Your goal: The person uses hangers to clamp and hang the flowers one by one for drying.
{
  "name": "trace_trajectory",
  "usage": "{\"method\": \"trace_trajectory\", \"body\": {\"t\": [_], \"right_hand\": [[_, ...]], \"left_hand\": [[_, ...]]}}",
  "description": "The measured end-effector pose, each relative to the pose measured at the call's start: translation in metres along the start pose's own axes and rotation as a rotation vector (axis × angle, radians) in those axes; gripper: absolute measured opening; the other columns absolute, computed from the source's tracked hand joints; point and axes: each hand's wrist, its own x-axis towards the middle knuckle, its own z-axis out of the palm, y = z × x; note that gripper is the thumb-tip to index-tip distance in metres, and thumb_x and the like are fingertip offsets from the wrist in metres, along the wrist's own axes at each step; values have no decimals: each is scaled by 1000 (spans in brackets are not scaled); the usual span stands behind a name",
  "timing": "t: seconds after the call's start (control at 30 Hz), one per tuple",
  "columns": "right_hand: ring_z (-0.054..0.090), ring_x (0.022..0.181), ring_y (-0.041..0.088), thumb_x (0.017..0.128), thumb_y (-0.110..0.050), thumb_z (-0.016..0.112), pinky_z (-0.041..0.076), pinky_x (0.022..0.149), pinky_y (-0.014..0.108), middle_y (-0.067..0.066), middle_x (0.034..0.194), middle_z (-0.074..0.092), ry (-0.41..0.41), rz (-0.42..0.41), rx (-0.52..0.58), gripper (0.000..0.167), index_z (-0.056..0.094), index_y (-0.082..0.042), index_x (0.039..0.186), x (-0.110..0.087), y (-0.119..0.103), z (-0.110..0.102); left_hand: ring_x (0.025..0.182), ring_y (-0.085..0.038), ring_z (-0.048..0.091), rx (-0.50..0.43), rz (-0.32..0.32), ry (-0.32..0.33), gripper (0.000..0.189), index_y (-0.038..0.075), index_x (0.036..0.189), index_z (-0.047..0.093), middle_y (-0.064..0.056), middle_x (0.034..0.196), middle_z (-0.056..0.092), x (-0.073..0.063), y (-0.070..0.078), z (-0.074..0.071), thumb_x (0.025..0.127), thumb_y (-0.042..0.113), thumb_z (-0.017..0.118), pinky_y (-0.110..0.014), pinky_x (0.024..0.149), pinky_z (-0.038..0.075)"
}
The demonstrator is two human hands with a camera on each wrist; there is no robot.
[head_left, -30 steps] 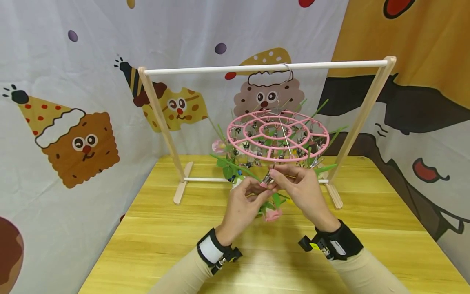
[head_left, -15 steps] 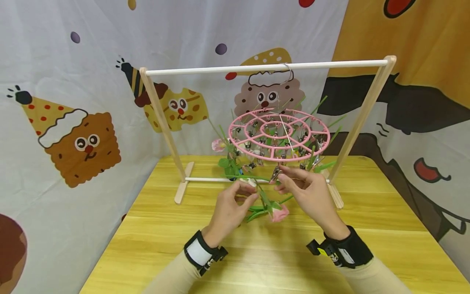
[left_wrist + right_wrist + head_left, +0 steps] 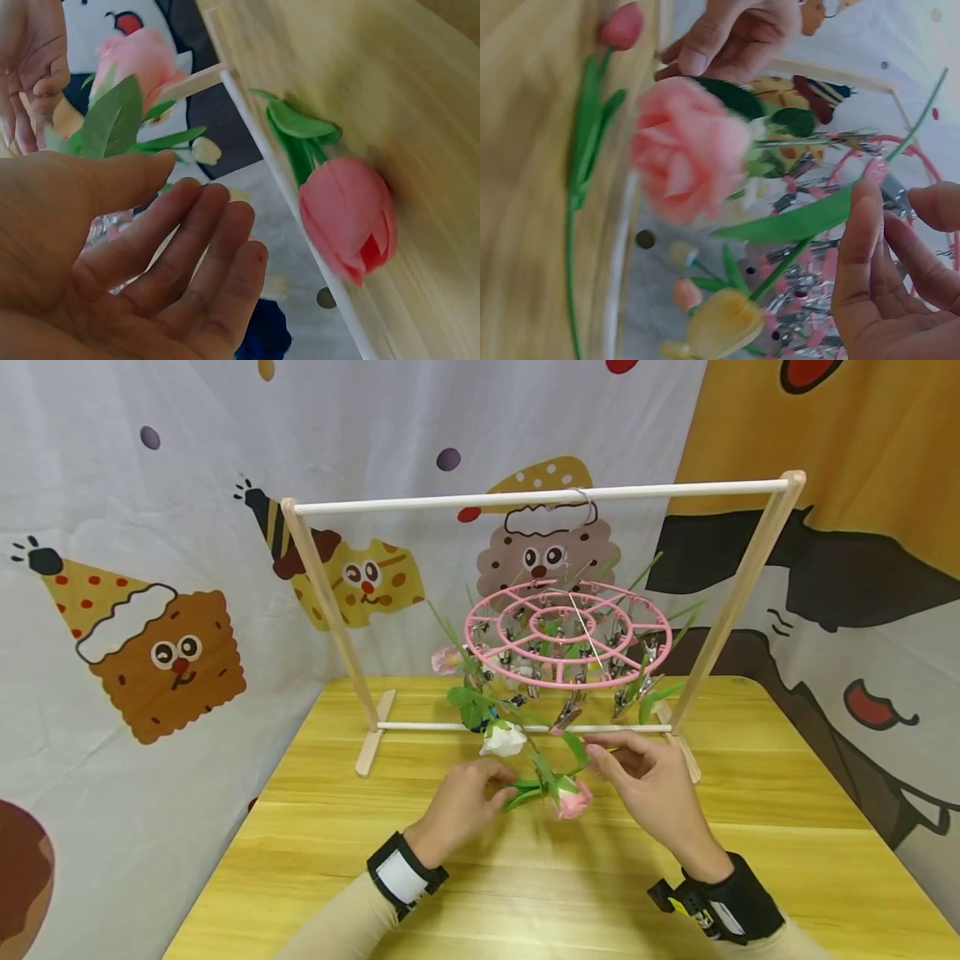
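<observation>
A pink rose (image 3: 573, 800) hangs head down by its stem from a metal clip (image 3: 566, 717) under the round pink hanger (image 3: 558, 683). My left hand (image 3: 465, 802) is just left of the rose, its fingers loosely bent around nothing in the left wrist view. To the rose's right is my right hand (image 3: 648, 785); the right wrist view shows its thumb apart from the fingertips (image 3: 866, 199), which overlap a green leaf (image 3: 795, 221). A pink tulip (image 3: 349, 214) lies on the table below, its head hidden behind my left hand in the head view.
A wooden stand (image 3: 540, 497) with a white top bar carries the hanger. A white rose (image 3: 504, 739), a yellow tulip (image 3: 724, 322) and other flowers hang among several clips. A printed cloth (image 3: 375, 427) backs the wooden table (image 3: 315, 777).
Both hands were pinching at the clip with the rose; they have let go and moved apart, left hand down and left, right hand down and right. The rose has swung slightly right.
</observation>
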Motion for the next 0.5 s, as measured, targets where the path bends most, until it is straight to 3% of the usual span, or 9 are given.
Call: {"method": "trace_trajectory", "body": {"t": [0.1, 0.23, 0.37, 0.5], "right_hand": [[80, 89, 4, 113, -8, 78, 64, 78, 18, 13, 111, 88, -16, 9, -59, 21, 86, -10, 132, -8, 7, 0], [78, 88, 4, 111, -8, 81, 66, 84, 19, 3, 107, 88, -25, -2, -142, 20, 86, -11, 130, -16, 18, 1], [77, 91, 4, 106, -7, 86, 68, 83, 24, -1, 112, 87, -28, -42, -241, 22, 87, -14, 127, -21, 27, 2], [79, 97, 9, 103, -7, 90, 71, 85, 33, -2, 117, 86, -52, -99, -360, 26, 87, -15, 128, -24, 34, 3]], "left_hand": [[115, -27, 85, 93, 38, -42, 22, 4, 125, 87, -11, 123, 88, 4, -1, 9, 106, 14, 89, -40, 100, 72], [118, -25, 82, 194, 60, -99, 29, 6, 131, 86, -10, 128, 86, 12, -1, 21, 106, 21, 89, -40, 105, 71], [112, -23, 82, 263, 84, -136, 27, 8, 128, 85, -9, 124, 86, 20, -3, 31, 105, 23, 90, -38, 98, 72], [97, -19, 81, 319, 95, -159, 18, 10, 113, 85, -7, 110, 84, 25, -5, 37, 103, 22, 92, -33, 84, 70]]}}
